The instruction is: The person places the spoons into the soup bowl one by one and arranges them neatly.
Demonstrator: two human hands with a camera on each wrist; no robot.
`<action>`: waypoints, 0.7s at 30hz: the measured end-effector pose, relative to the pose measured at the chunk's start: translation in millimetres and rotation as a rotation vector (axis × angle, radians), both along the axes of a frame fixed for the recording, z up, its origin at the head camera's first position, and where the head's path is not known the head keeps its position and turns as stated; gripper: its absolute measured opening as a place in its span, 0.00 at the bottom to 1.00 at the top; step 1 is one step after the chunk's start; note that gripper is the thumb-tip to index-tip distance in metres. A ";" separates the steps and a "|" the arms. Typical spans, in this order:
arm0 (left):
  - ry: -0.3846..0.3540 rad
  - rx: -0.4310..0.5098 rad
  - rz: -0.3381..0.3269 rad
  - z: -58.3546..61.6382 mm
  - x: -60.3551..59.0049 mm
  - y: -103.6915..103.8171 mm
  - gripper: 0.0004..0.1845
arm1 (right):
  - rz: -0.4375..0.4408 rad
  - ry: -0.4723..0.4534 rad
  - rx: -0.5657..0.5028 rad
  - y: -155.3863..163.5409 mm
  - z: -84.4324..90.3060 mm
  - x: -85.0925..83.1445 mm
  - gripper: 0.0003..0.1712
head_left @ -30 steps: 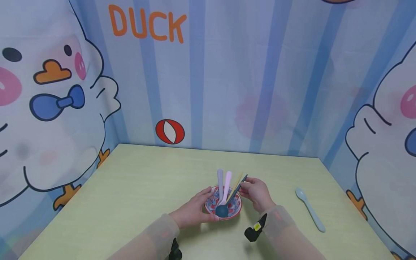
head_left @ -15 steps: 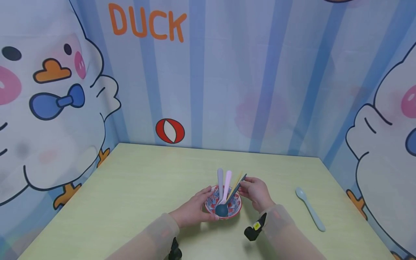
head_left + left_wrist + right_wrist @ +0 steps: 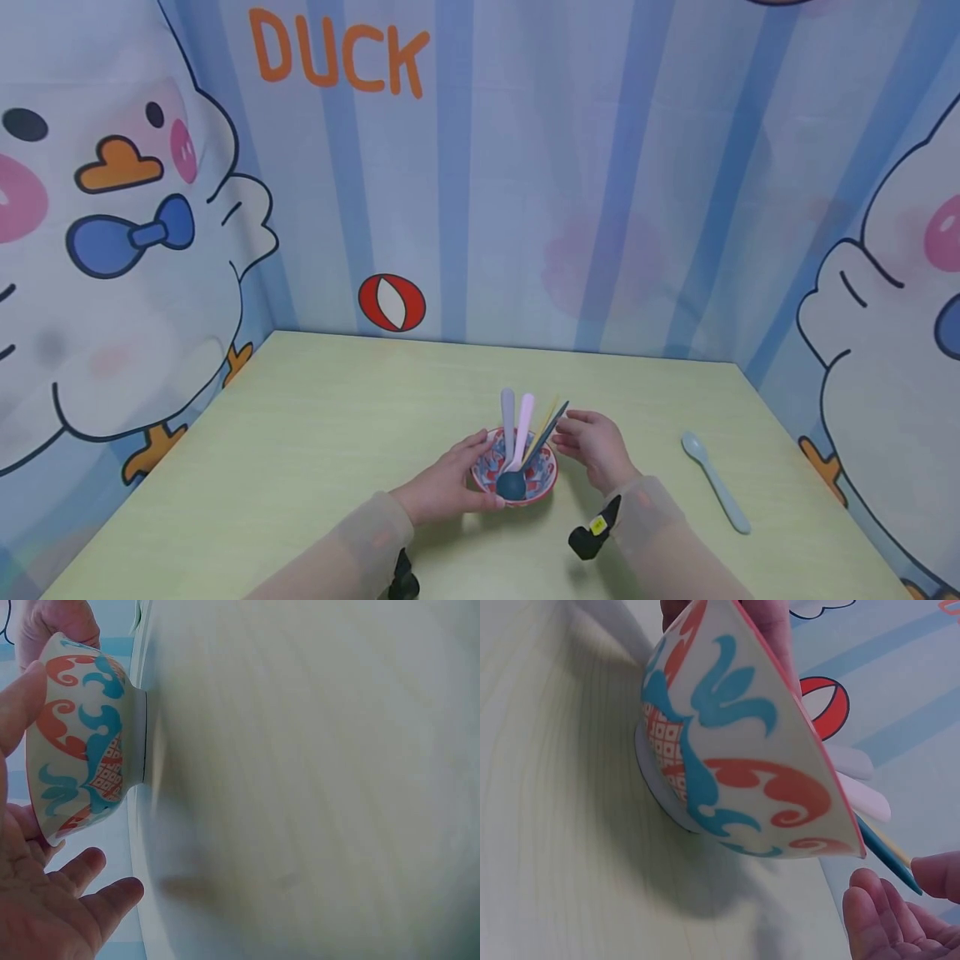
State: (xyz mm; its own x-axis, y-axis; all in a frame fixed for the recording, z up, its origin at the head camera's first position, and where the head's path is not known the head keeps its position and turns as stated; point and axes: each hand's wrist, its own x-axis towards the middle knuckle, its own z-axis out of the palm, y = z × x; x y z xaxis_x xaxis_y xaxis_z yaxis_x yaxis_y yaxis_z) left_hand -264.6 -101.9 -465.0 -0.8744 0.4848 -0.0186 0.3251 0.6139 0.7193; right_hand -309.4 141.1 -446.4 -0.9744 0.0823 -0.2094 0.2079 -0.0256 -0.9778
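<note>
A small patterned bowl (image 3: pixel 542 487), white with red and blue swirls, stands on the table, also seen from the side as the bowl (image 3: pixel 90 742) in the left wrist view. My left hand (image 3: pixel 447 483) holds it by its left side between thumb and fingers. Inside lean a grey-purple handle (image 3: pixel 508 421), a pink handle (image 3: pixel 524 425), a thin yellow handle (image 3: pixel 551 413) and a dark teal spoon (image 3: pixel 512 486), head down. My right hand (image 3: pixel 596 447) is at the bowl's right, fingers loosely bent, beside the teal handle's tip with nothing gripped.
A pale blue spoon (image 3: pixel 716 483) lies on the table to the right of my right hand. The light wooden table (image 3: pixel 360 400) meets a cartoon-printed curtain (image 3: pixel 510 208) at its back edge and sides.
My right hand has let go of the dark teal spoon's handle and shifted slightly right. The spoon stays leaning in the bowl. My left hand keeps its hold.
</note>
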 end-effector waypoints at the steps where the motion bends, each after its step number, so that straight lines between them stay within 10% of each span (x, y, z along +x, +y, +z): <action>1: -0.002 -0.001 0.002 0.3 0.2 0.1 0.49 | 0.002 0.004 -0.002 0.6 0.2 0.6 0.26; 21: -0.020 -0.005 0.011 0.0 -0.2 0.2 0.49 | -0.017 -0.002 -0.015 15.2 -1.2 6.9 0.27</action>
State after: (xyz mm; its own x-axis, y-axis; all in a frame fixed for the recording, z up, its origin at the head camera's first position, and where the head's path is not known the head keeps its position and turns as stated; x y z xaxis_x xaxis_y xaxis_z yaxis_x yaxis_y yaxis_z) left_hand -264.8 -101.7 -465.1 -0.8792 0.4749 -0.0387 0.3037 0.6212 0.7224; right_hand -302.5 156.3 -447.5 -0.9724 0.0954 -0.2130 0.2097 -0.0436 -0.9768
